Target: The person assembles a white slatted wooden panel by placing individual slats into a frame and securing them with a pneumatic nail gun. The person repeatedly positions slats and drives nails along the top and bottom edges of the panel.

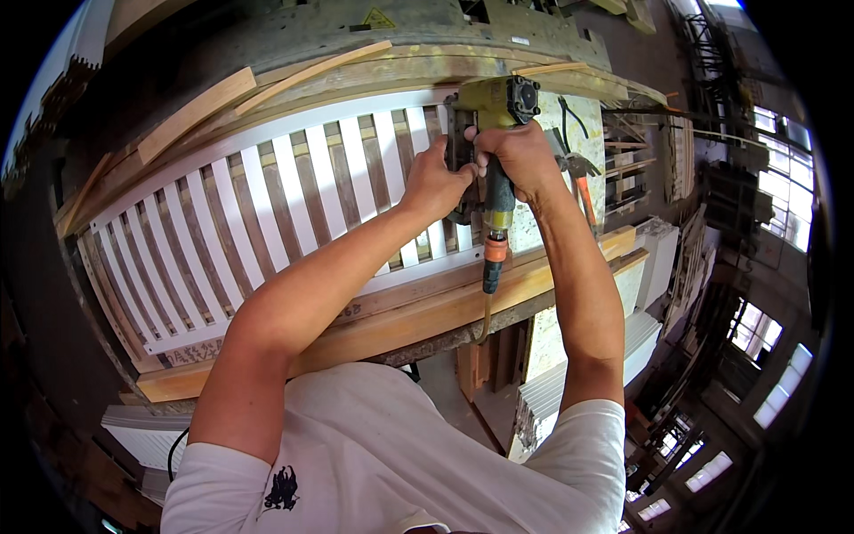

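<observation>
My right hand [520,156] is wrapped round the grip of a yellow-green and black nail gun [507,96]. Its magazine lies across the right end of a white slatted panel [260,205]. From the grip's lower end, an orange coupling [495,251] leads to an air hose [487,320]. My left hand [434,185] is closed on the panel's rightmost slat [463,238], close against the magazine. Thumb and forefinger show there; the other fingers are mostly hidden. The panel lies flat inside a wooden frame on the bench.
A hammer [584,182] with an orange handle and dark pliers [566,116] lie right of the nail gun. Loose wood strips [197,114] rest along the far edge. A thick wooden beam [427,319] borders the near side. White slats [556,392] are stacked at the lower right.
</observation>
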{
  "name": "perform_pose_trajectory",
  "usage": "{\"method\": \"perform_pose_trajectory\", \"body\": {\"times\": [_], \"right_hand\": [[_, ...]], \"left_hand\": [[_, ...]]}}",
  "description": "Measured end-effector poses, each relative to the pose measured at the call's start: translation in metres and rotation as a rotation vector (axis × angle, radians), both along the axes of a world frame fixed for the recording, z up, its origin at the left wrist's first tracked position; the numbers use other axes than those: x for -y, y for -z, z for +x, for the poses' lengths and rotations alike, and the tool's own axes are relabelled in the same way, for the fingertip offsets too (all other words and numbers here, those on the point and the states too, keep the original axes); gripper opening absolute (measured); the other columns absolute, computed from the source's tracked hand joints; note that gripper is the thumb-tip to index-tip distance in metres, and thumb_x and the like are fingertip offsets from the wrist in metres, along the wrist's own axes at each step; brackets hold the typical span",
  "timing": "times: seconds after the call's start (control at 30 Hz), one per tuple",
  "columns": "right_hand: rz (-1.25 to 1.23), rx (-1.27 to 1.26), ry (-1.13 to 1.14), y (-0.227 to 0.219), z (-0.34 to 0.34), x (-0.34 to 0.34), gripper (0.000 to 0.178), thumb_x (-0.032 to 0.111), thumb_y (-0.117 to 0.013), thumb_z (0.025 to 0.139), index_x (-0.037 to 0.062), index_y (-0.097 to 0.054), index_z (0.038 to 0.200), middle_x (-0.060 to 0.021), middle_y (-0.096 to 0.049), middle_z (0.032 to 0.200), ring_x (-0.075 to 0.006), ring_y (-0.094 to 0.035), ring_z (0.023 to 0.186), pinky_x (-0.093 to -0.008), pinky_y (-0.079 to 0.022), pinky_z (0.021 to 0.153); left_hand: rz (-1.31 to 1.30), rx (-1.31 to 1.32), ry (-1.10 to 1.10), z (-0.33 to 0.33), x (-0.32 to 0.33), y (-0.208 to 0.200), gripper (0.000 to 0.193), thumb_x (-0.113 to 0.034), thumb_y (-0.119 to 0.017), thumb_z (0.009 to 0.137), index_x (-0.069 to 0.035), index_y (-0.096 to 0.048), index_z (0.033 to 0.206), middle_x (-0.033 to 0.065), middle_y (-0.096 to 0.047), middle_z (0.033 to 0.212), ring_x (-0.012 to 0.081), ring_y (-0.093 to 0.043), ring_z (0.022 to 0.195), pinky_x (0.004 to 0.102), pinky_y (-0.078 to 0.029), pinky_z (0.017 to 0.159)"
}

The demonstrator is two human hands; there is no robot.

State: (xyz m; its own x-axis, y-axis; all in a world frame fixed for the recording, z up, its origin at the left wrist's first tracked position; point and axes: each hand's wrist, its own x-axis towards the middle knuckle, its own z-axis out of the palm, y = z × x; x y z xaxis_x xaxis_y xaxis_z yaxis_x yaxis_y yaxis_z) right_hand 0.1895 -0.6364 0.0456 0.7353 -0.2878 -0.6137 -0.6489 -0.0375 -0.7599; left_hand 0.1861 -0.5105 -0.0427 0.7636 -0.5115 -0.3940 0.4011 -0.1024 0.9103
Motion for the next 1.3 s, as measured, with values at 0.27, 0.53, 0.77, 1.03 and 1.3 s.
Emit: {"method": "perform_pose_trajectory", "body": {"times": [0.27, 0.53, 0.77, 1.03, 1.3], "right_hand": [[0.090, 0.048, -0.003, -0.005, 0.002, -0.026, 0.011, 0.000, -0.062, 0.075, -0.0069, -0.064, 0.083, -0.0077, -0.058, 0.058, -0.0143, -0.053, 0.047, -0.0279, -0.043, 0.046], [0.073, 0.095, -0.025, -0.006, 0.001, -0.038, 0.023, 0.002, -0.061, 0.073, -0.0078, -0.065, 0.094, -0.0070, -0.058, 0.060, -0.0142, -0.054, 0.050, -0.0268, -0.043, 0.048], [0.068, 0.089, 0.011, -0.001, 0.003, -0.042, 0.010, 0.000, -0.063, 0.079, -0.0036, -0.059, 0.070, -0.0071, -0.056, 0.056, -0.0139, -0.051, 0.045, -0.0289, -0.040, 0.043], [0.047, 0.037, 0.029, -0.007, 0.005, -0.052, 0.008, 0.000, -0.063, 0.079, -0.0045, -0.061, 0.073, -0.0074, -0.057, 0.057, -0.0136, -0.051, 0.045, -0.0288, -0.041, 0.043], [0.143, 0.083, 0.002, -0.002, 0.008, -0.073, 0.005, -0.001, -0.063, 0.077, -0.0058, -0.064, 0.078, -0.0072, -0.057, 0.058, -0.0135, -0.051, 0.046, -0.0288, -0.042, 0.044]], "left_hand": [[0.064, 0.067, -0.081, -0.004, -0.024, -0.012, 0.025, -0.007, -0.066, 0.081, 0.001, -0.057, 0.103, 0.0102, -0.071, 0.082, 0.0230, -0.070, 0.080, 0.0341, -0.053, 0.073], [0.034, 0.063, -0.128, -0.007, -0.032, 0.001, 0.026, -0.008, -0.067, 0.080, 0.002, -0.058, 0.102, 0.0119, -0.071, 0.080, 0.0256, -0.070, 0.079, 0.0344, -0.053, 0.073], [0.000, 0.075, -0.136, -0.007, -0.033, 0.004, 0.028, -0.010, -0.067, 0.080, 0.002, -0.057, 0.104, 0.0119, -0.071, 0.080, 0.0258, -0.070, 0.079, 0.0346, -0.053, 0.073], [0.002, 0.035, -0.130, -0.006, -0.038, 0.008, 0.029, -0.012, -0.067, 0.080, 0.002, -0.058, 0.104, 0.0134, -0.071, 0.082, 0.0264, -0.070, 0.079, 0.0353, -0.053, 0.073], [0.080, 0.069, -0.162, -0.004, -0.067, -0.013, 0.030, -0.012, -0.069, 0.081, 0.003, -0.058, 0.104, 0.0125, -0.070, 0.077, 0.0218, -0.069, 0.073, 0.0325, -0.052, 0.069]]}}
